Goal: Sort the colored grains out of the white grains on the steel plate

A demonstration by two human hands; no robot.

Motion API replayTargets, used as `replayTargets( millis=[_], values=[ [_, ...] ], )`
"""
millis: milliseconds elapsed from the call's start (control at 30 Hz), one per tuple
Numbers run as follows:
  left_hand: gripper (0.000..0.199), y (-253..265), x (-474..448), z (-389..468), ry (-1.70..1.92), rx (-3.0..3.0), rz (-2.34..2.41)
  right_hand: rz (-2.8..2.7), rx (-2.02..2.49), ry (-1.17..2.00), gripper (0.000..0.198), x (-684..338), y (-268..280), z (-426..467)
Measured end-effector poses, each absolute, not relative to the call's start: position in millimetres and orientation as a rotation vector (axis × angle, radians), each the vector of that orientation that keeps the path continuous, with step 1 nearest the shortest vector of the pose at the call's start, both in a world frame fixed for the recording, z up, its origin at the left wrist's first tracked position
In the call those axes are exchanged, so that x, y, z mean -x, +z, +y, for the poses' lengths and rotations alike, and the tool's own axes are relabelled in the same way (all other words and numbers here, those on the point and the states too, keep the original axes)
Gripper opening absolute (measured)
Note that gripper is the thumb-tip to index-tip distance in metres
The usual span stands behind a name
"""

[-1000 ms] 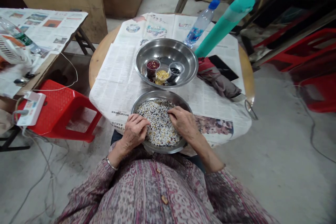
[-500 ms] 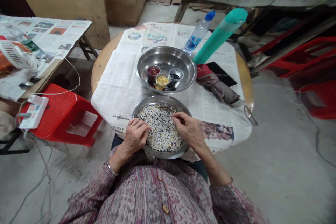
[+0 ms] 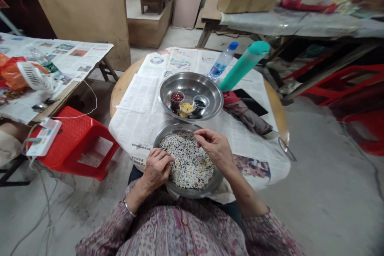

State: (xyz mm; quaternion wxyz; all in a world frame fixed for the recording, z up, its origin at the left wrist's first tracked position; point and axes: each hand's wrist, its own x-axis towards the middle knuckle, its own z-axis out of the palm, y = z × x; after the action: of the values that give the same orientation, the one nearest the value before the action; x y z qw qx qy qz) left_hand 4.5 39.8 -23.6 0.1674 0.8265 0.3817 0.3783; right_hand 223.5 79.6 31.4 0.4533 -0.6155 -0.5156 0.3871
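Two round stainless-steel basins: near basin (image 3: 195,193) at the edge of a newspaper-covered round wooden table (image 3: 121,88), holding a white-black-yellow grain mix (image 3: 189,164); rear basin (image 3: 187,80) on it, with three small clear plastic cups (image 3: 187,108), one each red, yellow, black contents. Two hands: left hand (image 3: 157,165) at near basin's left rim, fingers curled, can't tell if holding anything; right hand (image 3: 216,148) above the mix, thumb and fingertips pinched, can't tell if on a grain. One blue-capped clear bottle (image 3: 220,64), one teal cylinder (image 3: 244,66), one red-and-grey cloth bundle (image 3: 246,114); rear basin sits between near basin and bottle.
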Motion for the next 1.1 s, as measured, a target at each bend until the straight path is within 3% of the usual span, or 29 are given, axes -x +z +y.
replayTargets(
  millis=[267, 533, 700, 900, 1100],
  values=[
    [0.018, -26, -4, 38, 1.069, -2.324, 1.113, -1.226, 1.400, 0.896, 0.023, -216, 61, 130],
    [0.017, -30, -3, 38, 1.079, -2.331, 1.077, -1.540, 1.476, 0.407, 0.018, -201, 71, 200],
    [0.017, -32, -3, 37, 1.073, -2.323, 1.081, -1.703, 1.578, 0.289, 0.023, -201, 67, 227],
    [0.017, -29, -4, 38, 1.113, -2.311, 1.071, -1.581, 1.519, 0.407, 0.029, -216, 58, 173],
    [0.017, -22, -2, 38, 1.205, -2.278, 1.019, -1.680, 1.522, 0.476, 0.023, -228, 10, 73]
  ],
)
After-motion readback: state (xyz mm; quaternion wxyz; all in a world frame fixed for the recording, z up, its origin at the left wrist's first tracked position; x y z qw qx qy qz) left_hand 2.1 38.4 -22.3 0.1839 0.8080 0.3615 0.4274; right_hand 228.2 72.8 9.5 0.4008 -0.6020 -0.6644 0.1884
